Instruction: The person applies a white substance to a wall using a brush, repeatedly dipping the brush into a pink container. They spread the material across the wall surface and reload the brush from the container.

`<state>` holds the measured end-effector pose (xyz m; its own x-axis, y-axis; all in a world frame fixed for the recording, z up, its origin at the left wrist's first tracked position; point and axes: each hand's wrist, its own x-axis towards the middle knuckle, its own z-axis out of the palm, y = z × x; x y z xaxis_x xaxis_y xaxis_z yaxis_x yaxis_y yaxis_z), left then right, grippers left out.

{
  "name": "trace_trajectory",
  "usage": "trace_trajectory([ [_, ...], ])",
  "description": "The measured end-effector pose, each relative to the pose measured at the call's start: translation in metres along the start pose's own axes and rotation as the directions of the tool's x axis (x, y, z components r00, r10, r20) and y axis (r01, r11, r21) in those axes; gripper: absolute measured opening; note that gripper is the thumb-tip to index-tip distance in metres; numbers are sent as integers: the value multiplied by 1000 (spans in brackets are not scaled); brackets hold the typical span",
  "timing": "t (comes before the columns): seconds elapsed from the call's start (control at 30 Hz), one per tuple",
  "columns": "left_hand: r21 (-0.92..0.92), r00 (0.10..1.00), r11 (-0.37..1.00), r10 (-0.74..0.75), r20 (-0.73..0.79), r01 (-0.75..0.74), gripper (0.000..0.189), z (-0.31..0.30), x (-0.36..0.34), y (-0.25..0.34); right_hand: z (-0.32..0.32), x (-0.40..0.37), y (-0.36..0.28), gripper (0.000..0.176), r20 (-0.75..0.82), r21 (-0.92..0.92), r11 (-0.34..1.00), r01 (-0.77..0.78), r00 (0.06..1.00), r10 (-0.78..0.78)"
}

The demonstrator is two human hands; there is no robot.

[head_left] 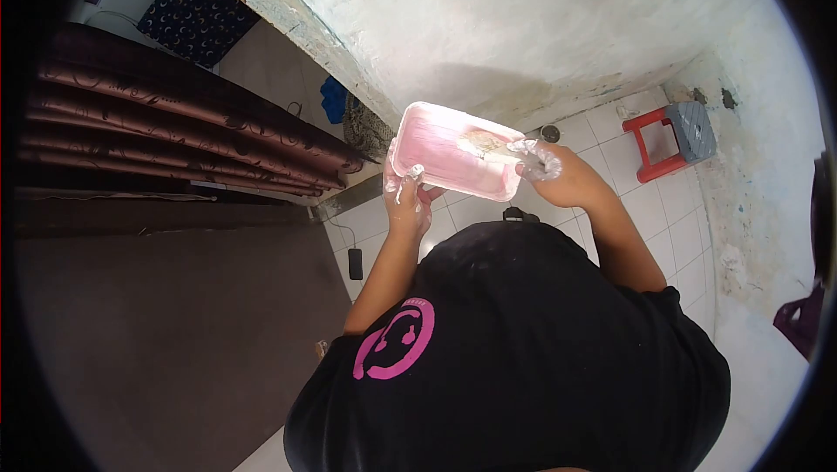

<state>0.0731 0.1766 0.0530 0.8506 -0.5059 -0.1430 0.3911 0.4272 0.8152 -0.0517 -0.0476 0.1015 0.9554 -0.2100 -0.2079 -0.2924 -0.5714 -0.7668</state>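
Observation:
A shallow pink tray, smeared inside with white paint, is held out in front of my chest. My left hand grips its left end, thumb over the near rim and fingers underneath. At the right end, my right hand is closed around the whitened handle of what looks like a paintbrush. The tan, bristle-like end lies inside the tray. White smears coat the fingers of both hands.
A patchy whitewashed wall rises ahead. A red and grey step stool stands on the tiled floor at the right. Brown curtains hang left. A phone with a cable lies on the floor.

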Motion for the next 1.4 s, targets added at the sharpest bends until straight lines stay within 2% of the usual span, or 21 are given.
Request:
trace_trajectory([
  [0.07,-3,1000,1000,0,21,0,60,0,2,1,-3,-4,0,35,-14,262,964,40,999,-38],
  [0.2,14,997,1000,-5,80,4,60,9,4,0,-4,4,-29,34,-60,189,978,92,995,-82],
  [0.27,16,993,1000,-15,117,13,60,12,2,-2,7,11,-41,29,-192,-198,960,198,952,-237],
  [0.3,15,989,1000,-16,150,14,59,15,4,-2,9,14,-52,29,-201,-200,959,199,950,-239],
  [0.37,19,989,999,-34,147,31,59,18,1,1,15,7,-74,22,-27,-417,901,117,990,-141],
  [0.4,33,989,999,-24,148,20,58,16,2,3,23,6,-69,15,-101,-445,862,240,944,-315],
  [0.53,56,989,998,-9,147,1,58,8,0,7,29,2,-62,19,-9,-521,781,346,912,-410],
  [0.6,46,991,999,-8,136,1,58,5,-1,5,21,-2,-63,14,16,-549,730,407,879,-477],
  [0.73,47,992,999,-5,125,0,58,8,-1,6,4,-12,-61,12,127,-617,657,434,878,-461],
  [0.9,114,995,991,60,76,-69,60,6,1,12,-17,-24,-60,14,246,-701,604,379,923,-295],
  [0.97,124,995,989,69,77,-78,61,6,0,16,-26,-24,-61,16,242,-691,634,347,938,-250],
  [1.03,56,994,996,69,80,-74,61,7,-1,19,-35,-26,-62,19,241,-682,661,314,949,-202],
  [1.1,52,995,995,78,67,-81,61,7,-3,17,-40,-28,-64,22,52,-593,764,256,958,-281],
  [1.13,53,994,995,85,61,-89,60,7,-3,17,-41,-27,-67,22,60,-594,762,259,958,-279],
  [1.2,55,997,996,67,40,-69,60,5,-4,13,-40,-25,-74,24,10,-506,841,191,976,-215],
  [1.33,44,997,998,38,60,-41,62,10,-4,12,-20,-16,-77,25,10,-491,858,152,986,-169],
  [1.4,53,998,998,27,60,-30,63,12,-5,9,-4,-9,-73,16,-48,-452,859,241,955,-293],
])
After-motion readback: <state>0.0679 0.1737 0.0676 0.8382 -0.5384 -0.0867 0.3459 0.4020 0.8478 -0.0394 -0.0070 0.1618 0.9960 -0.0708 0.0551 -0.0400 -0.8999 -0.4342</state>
